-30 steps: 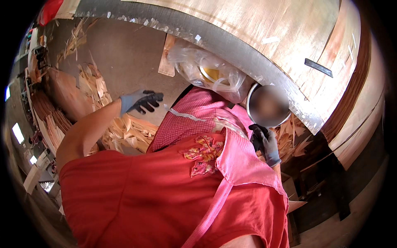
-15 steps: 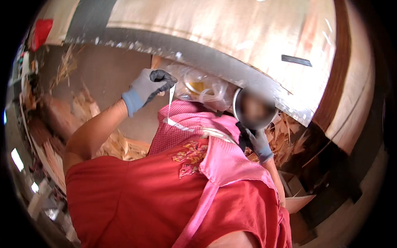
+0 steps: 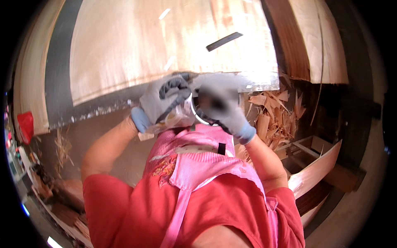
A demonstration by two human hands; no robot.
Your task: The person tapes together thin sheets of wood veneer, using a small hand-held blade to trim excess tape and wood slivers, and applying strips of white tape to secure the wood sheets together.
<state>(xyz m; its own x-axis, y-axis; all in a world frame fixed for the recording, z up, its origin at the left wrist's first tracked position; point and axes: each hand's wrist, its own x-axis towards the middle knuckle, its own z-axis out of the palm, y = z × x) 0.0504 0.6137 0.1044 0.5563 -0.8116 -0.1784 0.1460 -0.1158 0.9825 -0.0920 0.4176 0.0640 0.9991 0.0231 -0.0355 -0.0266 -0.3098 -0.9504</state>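
Note:
My left hand point(image 3: 159, 101), in a grey glove with a blue cuff, is closed on a clear plastic bag point(image 3: 175, 120) with something yellowish inside. My right hand point(image 3: 227, 111), gloved the same way, grips a round metal bowl point(image 3: 193, 110) whose rim shows just beside the bag. Both hands meet in front of my chest, above my pink apron point(image 3: 194, 165). The bowl's inside is hidden by blur and by my fingers.
A large pale veneer sheet point(image 3: 165, 49) lies in front of my hands, with a dark flat strip point(image 3: 224, 41) on it. A pile of wood scraps point(image 3: 273, 115) sits to the right, a curved thin board point(image 3: 314, 171) below it, and a red object point(image 3: 25, 126) at far left.
My left hand has swung from the left side up to the bag and closed on it. My right hand with the bowl has risen to meet it. The view has tilted upward.

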